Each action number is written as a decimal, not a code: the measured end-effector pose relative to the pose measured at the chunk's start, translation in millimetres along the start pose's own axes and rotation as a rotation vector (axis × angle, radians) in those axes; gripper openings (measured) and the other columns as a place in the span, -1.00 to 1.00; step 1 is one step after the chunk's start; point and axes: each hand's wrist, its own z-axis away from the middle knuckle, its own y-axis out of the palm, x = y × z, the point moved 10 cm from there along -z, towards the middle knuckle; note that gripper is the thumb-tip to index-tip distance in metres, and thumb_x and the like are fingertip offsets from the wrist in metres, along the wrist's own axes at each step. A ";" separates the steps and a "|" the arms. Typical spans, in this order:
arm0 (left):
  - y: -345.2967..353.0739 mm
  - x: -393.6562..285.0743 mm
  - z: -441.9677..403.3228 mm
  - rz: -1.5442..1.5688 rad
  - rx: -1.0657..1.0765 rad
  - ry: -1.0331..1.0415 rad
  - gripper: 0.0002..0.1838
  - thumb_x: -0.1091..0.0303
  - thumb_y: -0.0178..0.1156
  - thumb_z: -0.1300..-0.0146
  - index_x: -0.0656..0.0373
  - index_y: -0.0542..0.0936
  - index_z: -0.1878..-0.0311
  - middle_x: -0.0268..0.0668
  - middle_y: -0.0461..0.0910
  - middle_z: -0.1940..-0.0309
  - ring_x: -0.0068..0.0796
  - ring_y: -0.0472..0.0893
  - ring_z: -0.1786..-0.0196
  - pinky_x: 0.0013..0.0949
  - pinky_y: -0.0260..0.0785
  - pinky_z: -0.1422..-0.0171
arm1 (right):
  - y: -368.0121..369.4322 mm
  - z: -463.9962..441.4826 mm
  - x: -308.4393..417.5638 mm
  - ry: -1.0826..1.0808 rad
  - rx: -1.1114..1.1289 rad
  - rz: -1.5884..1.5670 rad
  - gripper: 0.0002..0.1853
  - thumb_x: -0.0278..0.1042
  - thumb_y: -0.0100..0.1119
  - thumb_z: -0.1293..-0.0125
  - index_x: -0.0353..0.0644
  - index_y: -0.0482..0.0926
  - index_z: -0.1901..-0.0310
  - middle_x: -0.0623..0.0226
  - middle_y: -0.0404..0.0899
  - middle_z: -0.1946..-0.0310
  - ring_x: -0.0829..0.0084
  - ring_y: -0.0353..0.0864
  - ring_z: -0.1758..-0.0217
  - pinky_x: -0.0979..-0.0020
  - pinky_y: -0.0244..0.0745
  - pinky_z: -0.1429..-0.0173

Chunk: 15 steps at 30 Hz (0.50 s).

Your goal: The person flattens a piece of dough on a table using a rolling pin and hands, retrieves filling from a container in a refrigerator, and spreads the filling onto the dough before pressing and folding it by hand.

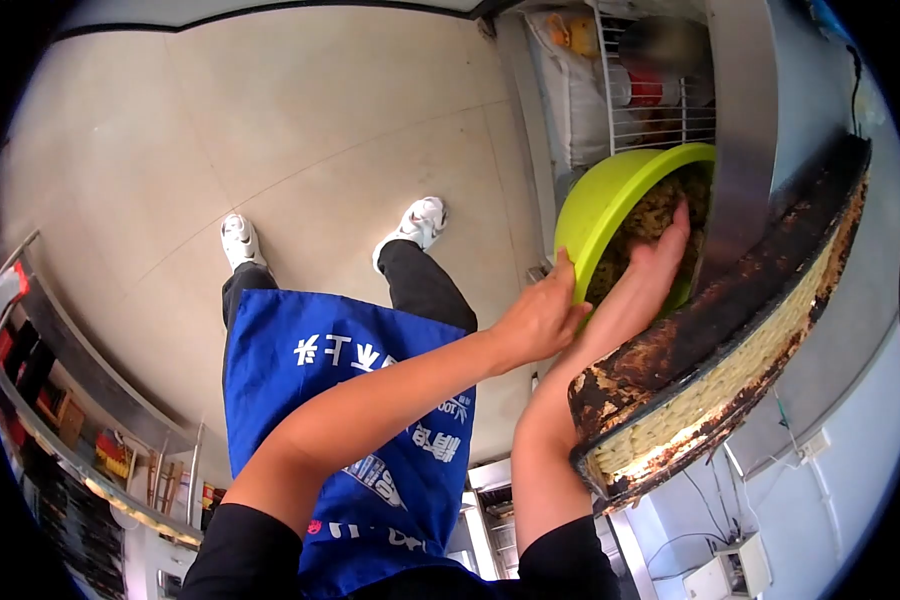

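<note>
A lime-green bowl [598, 215] is tilted on its side at the right, its mouth facing the steel edge. Inside lies a clumpy brown-yellow mixture [652, 212]. My left hand [542, 318] is closed on the bowl's near rim, thumb on the outer side. Reaching into the bowl, my right hand [660, 252] touches the mixture. One of its fingers is stretched out and the thumb stands apart; the other fingers are hard to see. A blue apron [350, 400] with white lettering hangs over my front.
A scorched, curved slab with a yellowish filled edge [720, 400] juts out over my right forearm. Behind the bowl stand a white wire rack [660, 125] and a whitish sack [580, 105]. A steel panel [745, 120] borders the bowl. Shelves with goods [110, 450] line the left.
</note>
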 end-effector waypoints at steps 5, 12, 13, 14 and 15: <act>2.5 2.5 1.3 -0.025 0.023 -0.034 -0.08 0.33 0.28 -0.56 0.72 -0.06 -0.63 0.36 0.63 0.23 0.42 0.68 0.12 0.15 0.54 0.02 | 8.6 3.9 6.0 0.028 -0.067 -0.068 -0.36 0.20 0.14 -0.65 0.00 0.49 -0.57 0.32 0.52 -0.51 0.16 0.51 -0.53 -0.03 0.44 -0.54; 0.9 2.6 3.5 -0.010 0.034 -0.037 -0.07 0.31 0.28 -0.58 0.68 -0.08 -0.65 0.34 0.63 0.21 0.42 0.68 0.07 0.14 0.54 -0.02 | 12.0 2.3 9.4 0.055 -0.013 -0.062 -0.39 0.17 0.14 -0.64 -0.08 0.55 -0.50 0.26 0.62 -0.44 0.13 0.59 -0.46 -0.01 0.45 -0.55; 0.5 3.2 3.9 -0.011 0.032 -0.038 -0.07 0.31 0.28 -0.58 0.68 -0.08 -0.65 0.34 0.63 0.21 0.42 0.68 0.07 0.14 0.54 -0.02 | 11.6 3.6 7.1 0.079 -0.024 -0.073 -0.39 0.17 0.13 -0.64 -0.07 0.55 -0.49 0.27 0.62 -0.42 0.14 0.58 -0.46 -0.01 0.46 -0.54; 0.3 3.3 5.0 0.002 0.030 -0.039 -0.07 0.31 0.28 -0.58 0.67 -0.08 -0.65 0.34 0.63 0.22 0.42 0.68 0.08 0.14 0.54 -0.02 | 10.2 6.2 5.3 0.102 -0.037 -0.084 -0.40 0.17 0.13 -0.63 -0.07 0.56 -0.47 0.28 0.62 -0.41 0.14 0.58 -0.46 -0.01 0.46 -0.53; 0.6 3.3 6.2 0.015 0.029 -0.040 -0.06 0.31 0.28 -0.58 0.66 -0.09 -0.65 0.34 0.63 0.22 0.41 0.68 0.08 0.13 0.54 -0.01 | 11.2 11.3 6.0 0.102 -0.039 -0.083 -0.40 0.17 0.13 -0.63 -0.07 0.56 -0.47 0.28 0.62 -0.41 0.14 0.58 -0.46 -0.01 0.46 -0.53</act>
